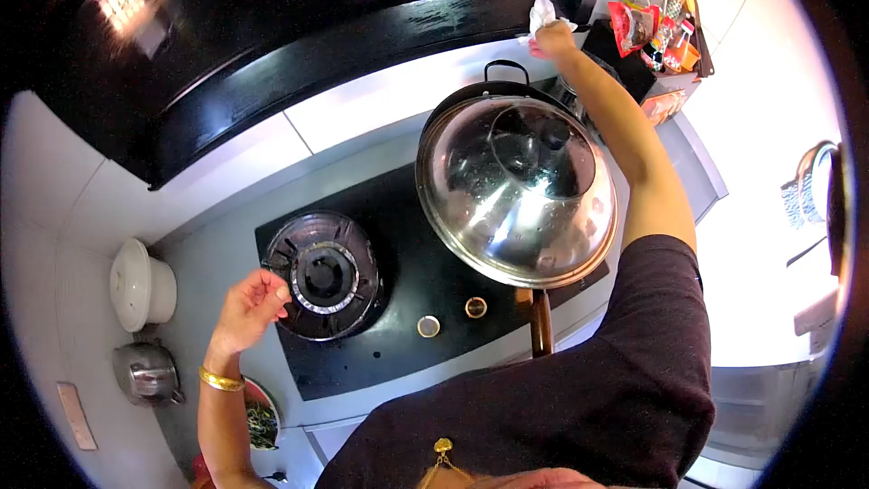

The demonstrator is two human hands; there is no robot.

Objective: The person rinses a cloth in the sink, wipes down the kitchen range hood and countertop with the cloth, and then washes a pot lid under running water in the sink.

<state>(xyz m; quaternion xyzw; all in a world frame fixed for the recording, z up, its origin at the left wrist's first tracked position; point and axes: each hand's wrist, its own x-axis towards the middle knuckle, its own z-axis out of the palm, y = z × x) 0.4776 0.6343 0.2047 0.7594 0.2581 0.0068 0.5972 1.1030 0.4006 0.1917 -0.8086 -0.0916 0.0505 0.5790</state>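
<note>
Here, right fingers [540,45] clench a white cloth [542,14] extending upward beside the range hood [362,50], upper right; left fingers [262,280], half-curled, apparently empty, lie farther off, lower left.

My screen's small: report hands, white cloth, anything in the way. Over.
Right hand gripping crumpled white cloth by range hood; contact unclear. Left hand loosely curled by left burner. Domed steel lid near right forearm, possible obstacle.

cloth [542,14]: white | burner [324,277]: black | lid [493,231]: silver | lid knob [554,133]: black | long handle [541,326]: brown | bracelet [221,381]: gold | sleeve [656,285]: dark | packet [631,29]: mostly red | table [208,235]: grey
</note>
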